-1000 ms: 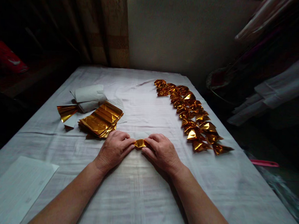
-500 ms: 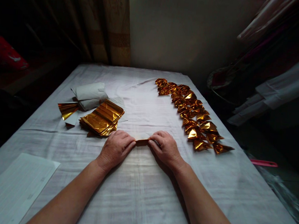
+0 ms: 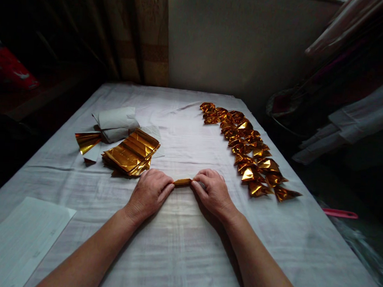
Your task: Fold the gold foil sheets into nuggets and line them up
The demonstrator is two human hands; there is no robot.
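Between my hands is a narrow folded strip of gold foil paper (image 3: pixel 182 183). My left hand (image 3: pixel 150 192) pinches its left end, thumb against fingers. At the right end, my right hand (image 3: pixel 214 189) grips it in the same way. Just beyond my left hand lies a stack of creased gold foil paper (image 3: pixel 131 152), fanned a little. To the right of my right hand, folded gold foil pieces (image 3: pixel 249 175) stand in rows running toward the table's far side. The parts of the strip under my fingertips are hidden.
A white cloth (image 3: pixel 178 255) covers the table. A rolled white paper bundle (image 3: pixel 117 118) and a loose gold foil piece (image 3: pixel 87 142) lie behind the stack. A pale sheet (image 3: pixel 26 237) rests at the near left. Beyond the right edge is a pink handle (image 3: pixel 340 213).
The strip has tilted slightly, so more of its gold face shows. Both hands keep hold of its ends and have barely moved; the whole view has shifted a little.
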